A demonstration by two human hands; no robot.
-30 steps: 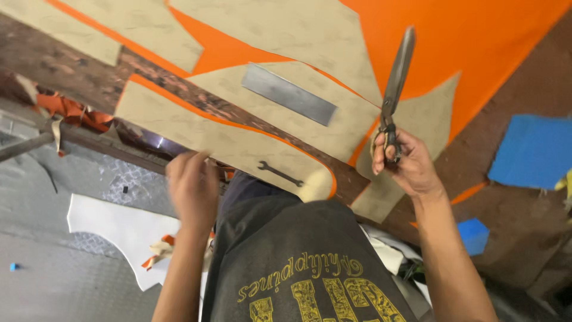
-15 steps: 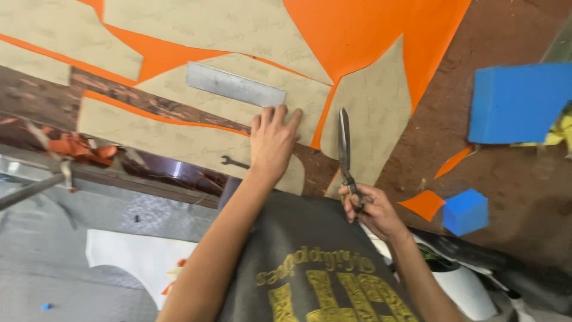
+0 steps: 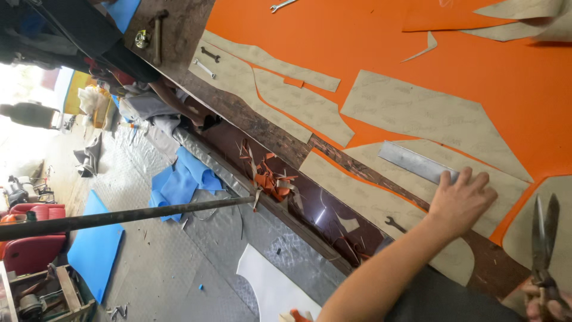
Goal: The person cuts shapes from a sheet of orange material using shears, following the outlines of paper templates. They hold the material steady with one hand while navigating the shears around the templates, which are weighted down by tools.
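Observation:
My left hand (image 3: 462, 200) lies flat, fingers spread, on a beige paper pattern piece (image 3: 363, 197) that rests on the orange sheet (image 3: 369, 42). Its fingertips touch the end of a flat metal ruler (image 3: 414, 161). My right hand (image 3: 545, 298), cut off at the lower right corner, grips the handles of large scissors (image 3: 545, 232). The blades point up and are slightly apart over another beige piece. A small wrench (image 3: 394, 224) lies near my left forearm.
More beige pattern pieces (image 3: 417, 110) cover the orange sheet on the wooden table (image 3: 179, 36). A hammer (image 3: 156, 30) and two wrenches (image 3: 205, 62) lie at its far end. Orange scraps (image 3: 271, 179) hang off the edge. A long metal bar (image 3: 131, 216), blue foam sheets (image 3: 95, 250) and a white piece (image 3: 274, 289) are over the floor.
The view has swung left toward the floor and table edge. My left hand stays pressed on the pattern by the ruler. My right hand with the scissors now sits at the lower right corner.

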